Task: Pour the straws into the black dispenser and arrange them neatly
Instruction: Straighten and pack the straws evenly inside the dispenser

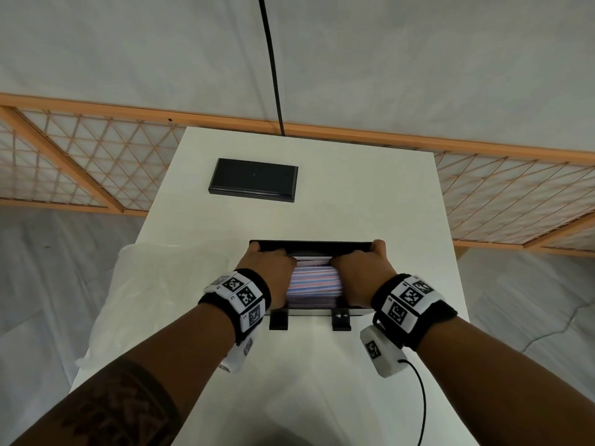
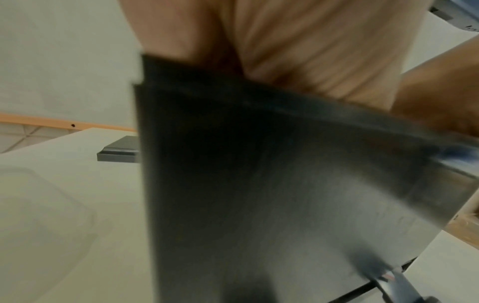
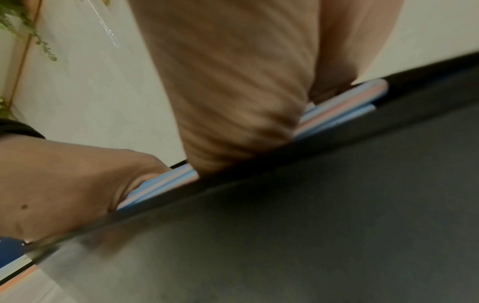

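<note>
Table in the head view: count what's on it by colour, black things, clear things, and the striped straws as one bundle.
Black: 2, the dispenser and the lid
Clear: 1, the plastic bag
Striped: 1, the bundle of straws
Total: 4

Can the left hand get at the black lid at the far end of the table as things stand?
Probably yes, but not right now. The table between the dispenser and the black lid is bare, so the path looks free. The left hand is busy gripping the dispenser's end over the straws; it must let go first.
</note>
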